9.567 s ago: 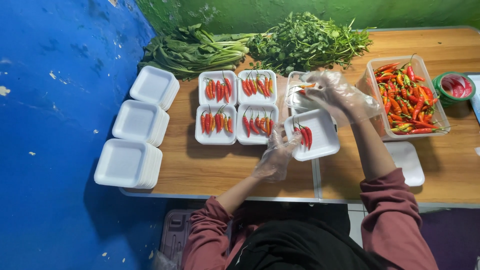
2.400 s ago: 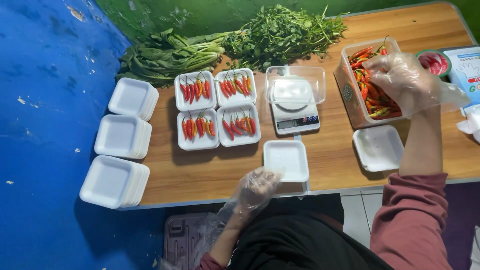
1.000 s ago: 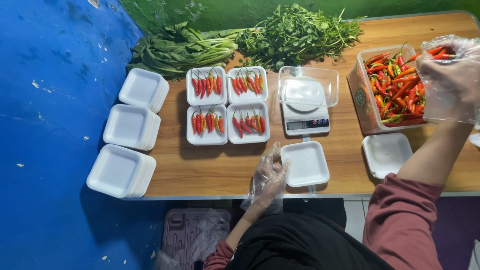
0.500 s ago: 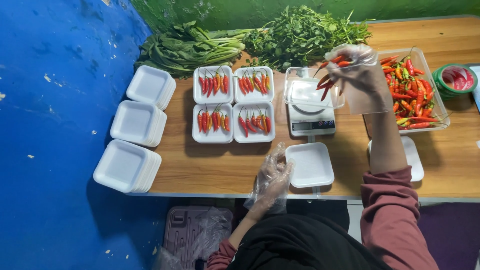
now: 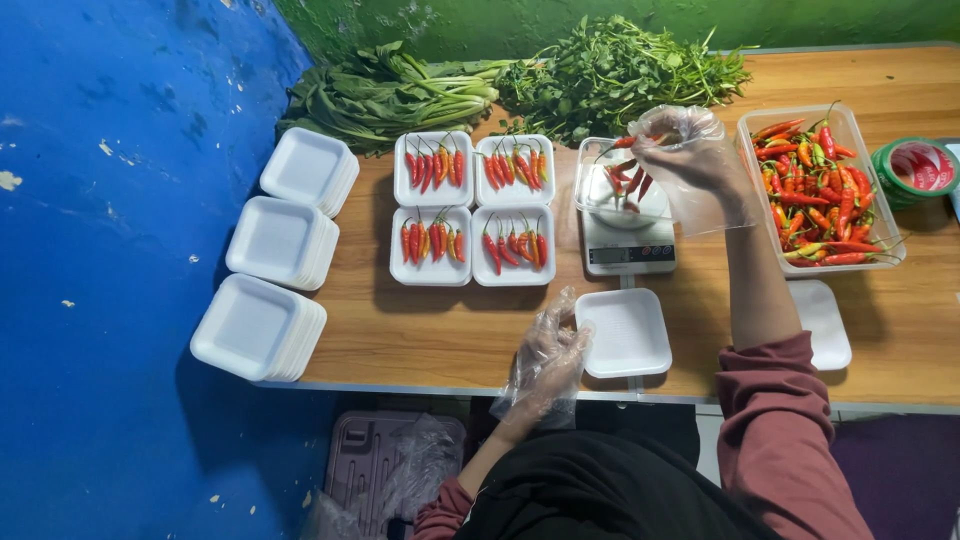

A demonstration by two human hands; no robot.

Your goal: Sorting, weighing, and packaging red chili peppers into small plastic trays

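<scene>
Red, glossy chilies (image 5: 628,172), slender and tapered, are pinched in the right hand (image 5: 690,160), sheathed in crinkled clear plastic, above the dish of a grey scale (image 5: 626,232) at upper centre. Left hand (image 5: 548,352), likewise gloved, rests loosely open at the edge of a square white foam tray (image 5: 624,332) on the wooden desk (image 5: 440,335), lower centre.

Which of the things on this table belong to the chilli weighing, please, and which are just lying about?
In use: right hand, red chillies, clear scale tray, grey digital scale, empty white foam tray, left hand.

Lying about: leafy green bunches, green tape roll.
</scene>
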